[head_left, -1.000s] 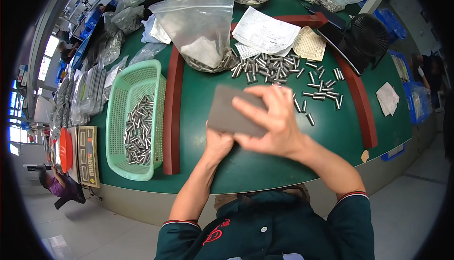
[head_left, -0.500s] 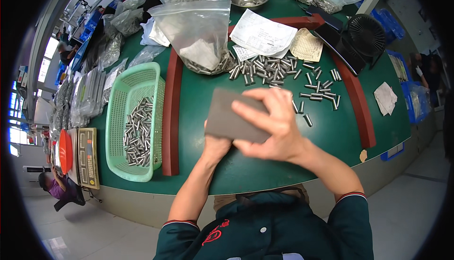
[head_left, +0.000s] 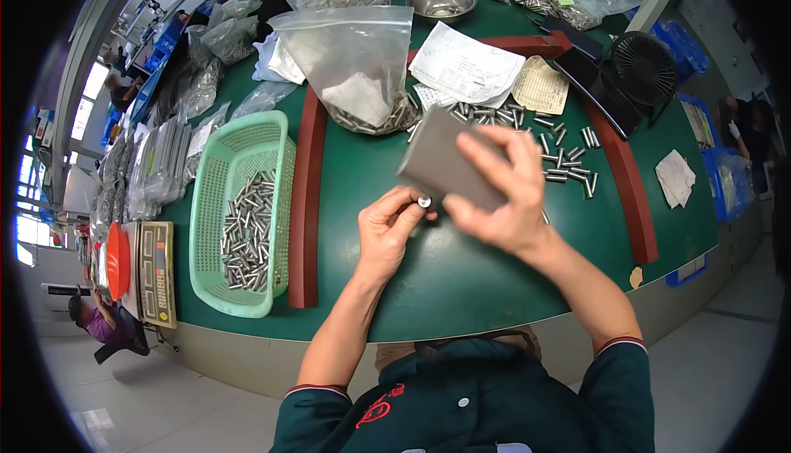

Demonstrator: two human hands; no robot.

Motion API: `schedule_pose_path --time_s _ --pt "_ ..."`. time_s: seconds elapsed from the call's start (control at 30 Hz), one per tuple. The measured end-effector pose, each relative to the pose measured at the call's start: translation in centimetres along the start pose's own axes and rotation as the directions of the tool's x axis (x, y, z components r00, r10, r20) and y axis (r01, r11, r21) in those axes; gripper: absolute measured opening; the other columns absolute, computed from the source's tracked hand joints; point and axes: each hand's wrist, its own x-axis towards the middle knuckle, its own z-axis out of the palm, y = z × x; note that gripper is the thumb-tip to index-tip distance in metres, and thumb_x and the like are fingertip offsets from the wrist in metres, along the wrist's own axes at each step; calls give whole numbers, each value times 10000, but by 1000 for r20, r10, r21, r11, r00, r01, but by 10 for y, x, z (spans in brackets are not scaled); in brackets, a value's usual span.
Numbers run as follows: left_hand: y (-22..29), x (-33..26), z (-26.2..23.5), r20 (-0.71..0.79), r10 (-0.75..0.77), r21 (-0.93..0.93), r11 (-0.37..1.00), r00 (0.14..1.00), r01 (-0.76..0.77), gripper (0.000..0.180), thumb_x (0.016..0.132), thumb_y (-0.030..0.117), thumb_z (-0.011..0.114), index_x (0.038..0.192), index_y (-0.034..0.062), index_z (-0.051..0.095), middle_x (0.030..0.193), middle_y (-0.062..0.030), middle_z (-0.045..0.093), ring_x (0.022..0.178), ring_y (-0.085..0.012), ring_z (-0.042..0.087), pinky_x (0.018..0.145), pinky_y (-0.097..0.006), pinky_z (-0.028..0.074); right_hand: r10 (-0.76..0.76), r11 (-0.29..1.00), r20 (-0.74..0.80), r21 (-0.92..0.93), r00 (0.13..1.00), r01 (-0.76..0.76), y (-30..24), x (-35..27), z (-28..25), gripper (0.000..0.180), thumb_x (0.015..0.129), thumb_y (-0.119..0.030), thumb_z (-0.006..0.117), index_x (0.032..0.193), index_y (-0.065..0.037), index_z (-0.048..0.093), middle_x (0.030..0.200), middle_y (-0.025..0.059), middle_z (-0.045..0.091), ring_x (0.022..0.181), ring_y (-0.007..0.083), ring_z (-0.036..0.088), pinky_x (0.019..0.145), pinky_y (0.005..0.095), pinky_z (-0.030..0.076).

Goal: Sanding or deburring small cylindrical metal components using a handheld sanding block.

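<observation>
Between the thumb and forefinger of the left hand (head_left: 383,234), we see one metal pin (head_left: 424,202), pinched with its round head toward us. Just above these fingertips, the right hand (head_left: 511,193) holds a grey block (head_left: 453,156), two of its fingers spread over the upper face and the thumb by the near edge. The block is slightly blurred, so we cannot tell if it touches the pin. To the left of the left fingers stands a green basket (head_left: 283,206) with many pins inside; beyond and to the right of the fingers, loose pins (head_left: 556,176) lie on the green table (head_left: 461,296). We judge that the step in hand is working this single pin with the block. The next move, in our opinion, calls for a firm pinch, a steady block, and fingertips clear of its edge.
</observation>
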Motion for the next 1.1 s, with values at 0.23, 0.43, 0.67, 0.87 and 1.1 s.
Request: schedule_pose_path --time_s 0.23,0.43,0.67,0.87,1.1 --pt "-4 -5 -5 254 -130 -199 963 959 183 158 883 32 607 1026 -21 651 950 -79 676 891 -171 631 808 -292 511 -66 995 -75 -86 995 59 22 3 3 592 518 -222 786 1078 -71 663 1047 126 602 878 278 549 768 393 379" --pt "-14 -8 -29 363 -300 108 954 882 281 282 929 161 586 1173 24 552 1141 -90 583 1065 -197 575 879 -356 530 -163 984 3 79 987 162 -6 -2 3 612 556 -312 773 1118 -97 665 1078 137 597 862 269 549 796 411 374" --pt "-1 -18 -1 139 -322 -186 920 936 344 388 921 293 602 1219 55 529 1163 -89 583 1097 -221 576 907 -346 513 -216 957 112 222 970 187 -23 -8 0 575 602 -337 761 1133 -133 678 1102 144 596 894 268 555 827 405 371" --pt "6 -4 -4 310 -108 -145 977 945 159 149 930 86 589 914 -48 653 806 -77 612 758 -133 579 695 -255 471 74 995 65 57 995 -78 16 -3 -2 595 592 -201 756 1148 -18 651 1111 143 596 963 275 553 871 369 401" --pt "-10 -9 -8 -45 -60 19 998 997 61 186 831 6 571 988 17 669 936 -34 665 843 -120 624 708 -246 512 -221 969 171 152 960 196 -34 -15 -5 645 537 -336 773 1139 -134 657 1131 128 592 891 262 558 843 409 337"
